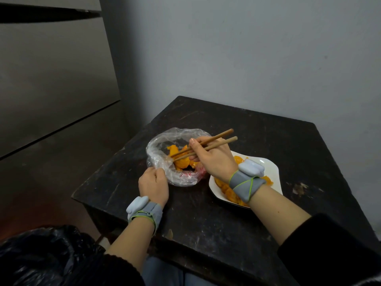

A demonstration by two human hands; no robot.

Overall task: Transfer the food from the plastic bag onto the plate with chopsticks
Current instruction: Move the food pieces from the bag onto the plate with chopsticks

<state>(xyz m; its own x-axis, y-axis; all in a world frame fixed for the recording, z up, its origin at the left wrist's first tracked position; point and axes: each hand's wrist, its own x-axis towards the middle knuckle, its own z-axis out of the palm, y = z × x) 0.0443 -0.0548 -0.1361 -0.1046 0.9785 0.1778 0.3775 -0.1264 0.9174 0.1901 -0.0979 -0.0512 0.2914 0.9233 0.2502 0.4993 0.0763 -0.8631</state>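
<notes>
A clear plastic bag (162, 141) lies open on the dark table, with orange food pieces (181, 162) inside it. My left hand (153, 185) pinches the bag's near rim. My right hand (214, 159) holds a pair of wooden chopsticks (208, 144), whose tips reach down into the bag among the orange pieces. To the right of the bag sits a white plate (270, 168) with more orange food (228, 193) on it, partly hidden under my right wrist.
The small black table (268, 137) stands in a corner against a grey wall. A black rubbish bag (41, 254) sits at the lower left, off the table. A metal cabinet face fills the left side.
</notes>
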